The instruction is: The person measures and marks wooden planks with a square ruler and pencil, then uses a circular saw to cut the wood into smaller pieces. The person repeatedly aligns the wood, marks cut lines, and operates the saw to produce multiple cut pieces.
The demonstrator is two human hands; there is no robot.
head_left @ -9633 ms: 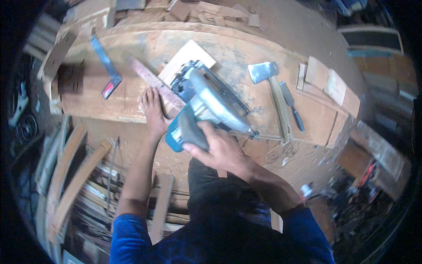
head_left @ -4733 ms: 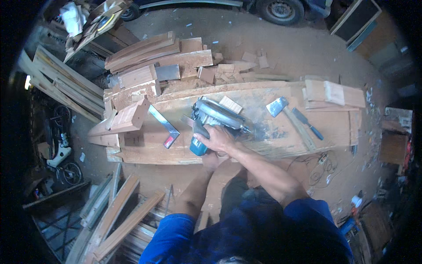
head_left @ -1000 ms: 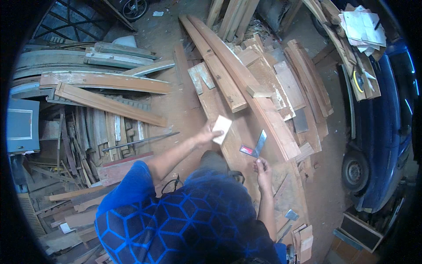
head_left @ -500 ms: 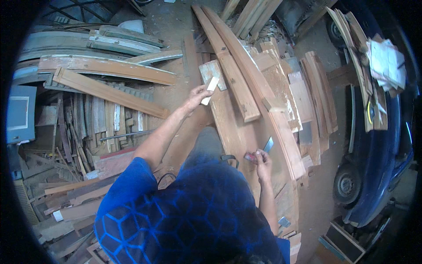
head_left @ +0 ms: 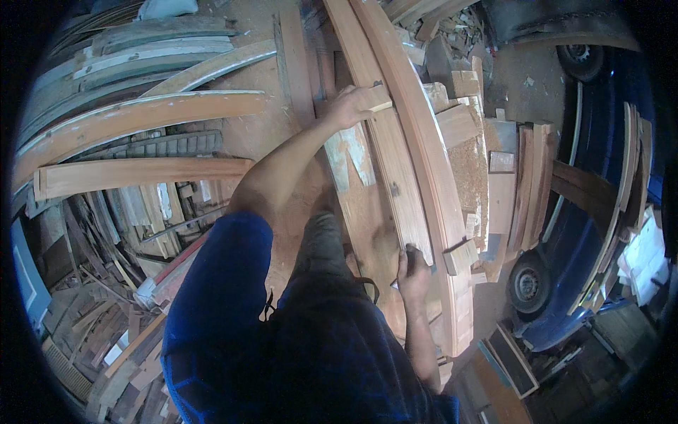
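Observation:
My left hand point(head_left: 346, 107) is closed around one end of a small pale wood block point(head_left: 378, 99), which lies across a long wooden beam point(head_left: 392, 169). At that beam's near end is my right hand point(head_left: 414, 272), its fingers curled against the wood. What they hold is mostly hidden; only a small shiny bit shows beside the palm. A second long moulded beam point(head_left: 424, 162) runs alongside on the right, with a short wood block point(head_left: 461, 256) across it. Both beams rest over a wide board point(head_left: 381, 244). A piece with flaking white paint point(head_left: 346, 152) lies left of them.
Old planks point(head_left: 141, 127) and scrap wood point(head_left: 106, 297) are piled on the left. Boards and offcuts point(head_left: 470, 155) stand right of the beams. A dark blue vehicle point(head_left: 593, 162) is farther right, planks point(head_left: 625, 205) leaning by it. My knee point(head_left: 318, 247) is beside the wide board.
My left hand has brought the small block from the air onto the beam. My right hand has moved up to the beam's near end; its red-handled flat-bladed tool is no longer plainly visible. The view has shifted.

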